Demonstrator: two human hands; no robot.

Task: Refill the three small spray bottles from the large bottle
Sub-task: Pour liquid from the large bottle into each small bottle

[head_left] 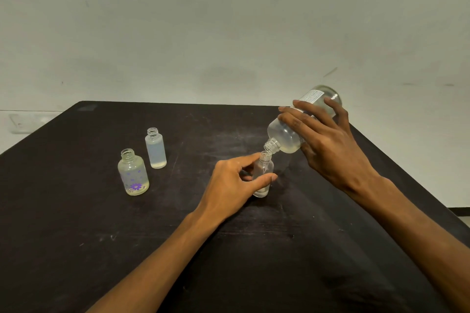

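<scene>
The right hand (328, 145) grips the tilted big bottle (287, 138), neck over the small bottle (263, 175) pinched by the left hand (232, 189).

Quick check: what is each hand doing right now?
Left hand: pinches the small clear bottle, which stands on the table.
Right hand: grips the tilted large bottle, neck at the small bottle's mouth.

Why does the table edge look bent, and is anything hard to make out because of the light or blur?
Head view: the wide-angle lens bows the dark table and stretches the forearms. Soft, even light, faint shadows. The clear small bottle, held by the left hand, nearly vanishes against the table; any stream from the large bottle in the right hand is too faint to see.
</scene>
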